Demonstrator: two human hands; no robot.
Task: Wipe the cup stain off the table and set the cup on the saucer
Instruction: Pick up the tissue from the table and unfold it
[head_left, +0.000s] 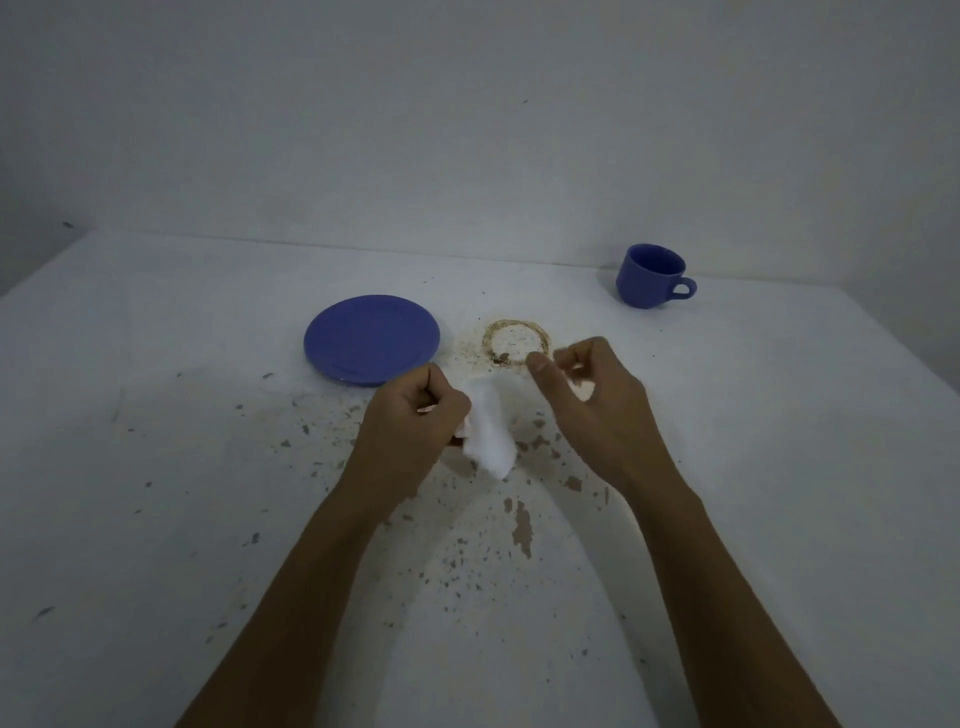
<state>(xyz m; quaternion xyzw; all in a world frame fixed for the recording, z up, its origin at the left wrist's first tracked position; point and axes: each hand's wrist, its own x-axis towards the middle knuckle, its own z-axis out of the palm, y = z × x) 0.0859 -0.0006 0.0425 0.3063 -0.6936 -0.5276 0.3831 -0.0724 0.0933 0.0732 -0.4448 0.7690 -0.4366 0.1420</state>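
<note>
A blue saucer (371, 339) lies on the white table (156, 415), left of a brown ring-shaped cup stain (517, 343). The blue cup (652, 276) stands upright at the far right near the wall, its handle pointing right. My left hand (415, 421) is closed on a white tissue (488, 431), which hangs down from the fist just in front of the stain. My right hand (592, 400) hovers right of the tissue, fingers curled, its thumb tip over the stain's near right edge. A bit of white shows inside its fingers; whether it holds the tissue I cannot tell.
The tabletop has many brown chipped spots and specks, densest between my forearms around (522, 525). A plain white wall (467, 130) rises directly behind the table's far edge.
</note>
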